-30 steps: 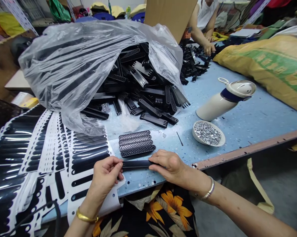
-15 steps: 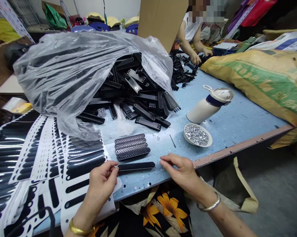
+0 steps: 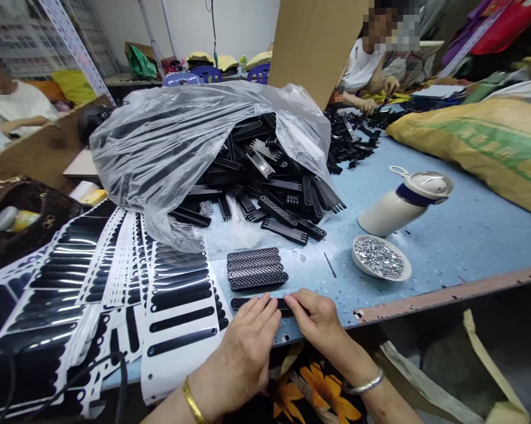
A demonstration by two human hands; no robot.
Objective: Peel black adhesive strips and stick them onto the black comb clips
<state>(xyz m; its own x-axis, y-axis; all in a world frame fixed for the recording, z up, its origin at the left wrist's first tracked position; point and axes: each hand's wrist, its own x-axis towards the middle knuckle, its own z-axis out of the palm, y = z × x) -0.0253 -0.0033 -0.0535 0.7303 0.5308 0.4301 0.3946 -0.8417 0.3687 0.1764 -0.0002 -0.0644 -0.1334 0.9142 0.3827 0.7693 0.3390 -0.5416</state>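
Observation:
A slim black bar with rounded ends (image 3: pixel 240 303) lies near the table's front edge, below a row of several black pieces with a mesh pattern (image 3: pixel 254 268). My left hand (image 3: pixel 251 341) rests on the bar, fingers stretched flat along its top. At the bar's right end my right hand (image 3: pixel 316 315) grips it between thumb and fingers; the end itself is hidden. Left of my hands is a white sheet (image 3: pixel 181 335) of black rounded strips, with two separate strips near its bottom.
A clear plastic bag (image 3: pixel 159 135) spills black slotted pieces (image 3: pixel 287 229) across the table. To the right stand a white bowl of small silvery bits (image 3: pixel 380 259) and a tilted bottle (image 3: pixel 393 209). A yellow sack (image 3: pixel 468 135) lies beyond. Two other people work farther back.
My left hand has gone from the bar's left end to lie flat over its middle. My right hand has closed on the right end. The view has swung left.

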